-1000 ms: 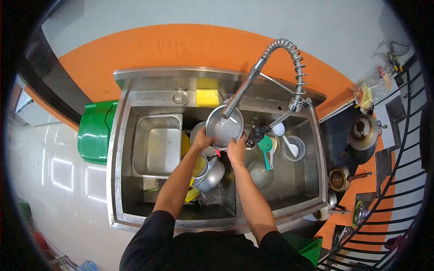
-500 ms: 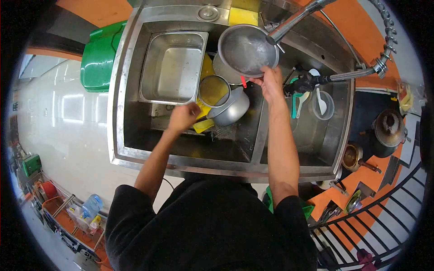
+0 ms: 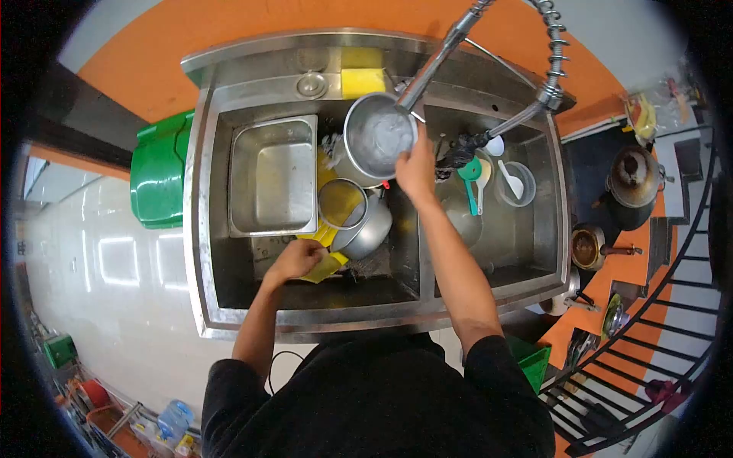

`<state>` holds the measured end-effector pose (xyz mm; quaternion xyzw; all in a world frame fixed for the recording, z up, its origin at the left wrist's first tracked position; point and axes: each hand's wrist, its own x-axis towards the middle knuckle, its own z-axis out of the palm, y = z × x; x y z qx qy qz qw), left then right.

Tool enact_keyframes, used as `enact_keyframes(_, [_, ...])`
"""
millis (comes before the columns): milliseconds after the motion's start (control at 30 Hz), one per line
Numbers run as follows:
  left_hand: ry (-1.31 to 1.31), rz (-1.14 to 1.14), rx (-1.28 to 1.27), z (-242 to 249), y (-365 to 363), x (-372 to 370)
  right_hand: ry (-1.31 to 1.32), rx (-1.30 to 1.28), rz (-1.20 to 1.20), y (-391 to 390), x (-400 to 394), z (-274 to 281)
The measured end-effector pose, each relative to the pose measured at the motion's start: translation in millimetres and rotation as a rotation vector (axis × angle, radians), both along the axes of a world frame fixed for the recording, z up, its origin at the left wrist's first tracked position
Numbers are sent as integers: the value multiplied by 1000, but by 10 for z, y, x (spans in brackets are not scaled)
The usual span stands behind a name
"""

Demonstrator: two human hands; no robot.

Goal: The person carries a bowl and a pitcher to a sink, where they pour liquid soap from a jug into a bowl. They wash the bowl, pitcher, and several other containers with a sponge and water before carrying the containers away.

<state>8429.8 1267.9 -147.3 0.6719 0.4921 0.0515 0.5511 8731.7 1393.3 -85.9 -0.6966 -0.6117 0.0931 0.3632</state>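
Note:
My right hand is closed on the rim of a metal bowl, holding it beneath the tap spout. Some cloudy water shows inside the bowl. Low in the left basin, my left hand has its fingers closed at the edge of a yellow cloth. Beside that cloth a larger metal bowl lies tilted. A round metal container rests against it. To their left sits a rectangular steel pan.
In the right basin are a green ladle, a pale spoon and a clear tub with a white spoon. A yellow sponge lies on the back ledge. A green bin stands left; pots are at right.
The view has shifted, so the sink sits lower in it. My left hand has come down to the yellow cloth. My right hand still holds the metal bowl by the tap.

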Motion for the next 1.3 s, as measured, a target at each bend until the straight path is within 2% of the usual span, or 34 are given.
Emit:
enact_keyframes(33, [-185,40,-8,-99,18,-121,44,-46,69,-104,-83,189])
enact_keyframes(67, [-338,222,-192,16,80,-90,47,-41,60,-198,-150,335])
enact_keyframes(100, [-487,409,-377,145,173,-29,25,-162,130,-282,-227,471])
enact_keyframes(133, [-480,407,-371,120,274,60,3,-282,205,-368,-306,535])
enact_keyframes(167, [-564,507,-376,11,413,186,8,-273,205,-449,-369,522])
enact_keyframes(200, [-655,604,-376,-142,559,320,-132,-198,276,-507,-410,487])
enact_keyframes(233, [-590,585,-263,-442,693,464,-277,-121,342,-547,-441,448])
enact_keyframes(267, [-528,563,-152,-747,813,620,-291,12,358,-560,-461,398])
enact_keyframes(300, [-541,553,-140,-872,908,767,-303,26,350,-578,-464,396])
enact_keyframes(367, [-488,679,-318,-1040,1097,1050,-160,-6,234,-626,-440,426])
enact_keyframes(400, [-507,664,-307,-1234,1225,1157,-105,-8,155,-636,-417,438])
enact_keyframes(433, [-533,889,-441,-1447,1377,1265,-123,13,147,-634,-392,428])
enact_keyframes(467, [-553,1111,-583,-1398,1498,1378,-12,36,74,-631,-370,410])
enact_keyframes(500, [-570,1096,-579,-1360,1583,1463,105,55,0,-638,-344,381])
enact_keyframes(567, [-839,1019,-771,-917,1630,1527,134,67,-50,-665,-308,403])
enact_keyframes(600, [-844,1008,-767,-806,1676,1570,131,91,-62,-692,-299,434])
enact_keyframes(700, [-817,877,-663,-610,1845,1744,124,119,-75,-898,-266,580])
enact_keyframes(767, [-811,882,-606,-571,2019,1928,54,119,-116,-1157,-220,538])
enact_keyframes(833, [-906,666,-505,-388,2099,2000,69,97,-123,-1485,-170,423])
enact_keyframes(867, [-854,577,-358,-433,2160,2059,92,75,-128,-1638,-139,367])
enact_keyframes(1000, [-832,540,-330,-335,2414,2267,149,3,-137,-2148,-31,217])
enact_keyframes(1100, [-522,525,-196,-190,2527,2260,189,-46,-185,-2344,-6,162])
enact_keyframes(1167, [-442,522,-196,-343,2564,2294,213,-66,-209,-2397,-20,94])
enact_keyframes(1233, [-79,581,373,-404,2577,2318,235,-71,-189,-2401,-48,55])
enact_keyframes(1300, [-16,500,368,-372,2577,2221,251,-62,-164,-2327,-72,48])
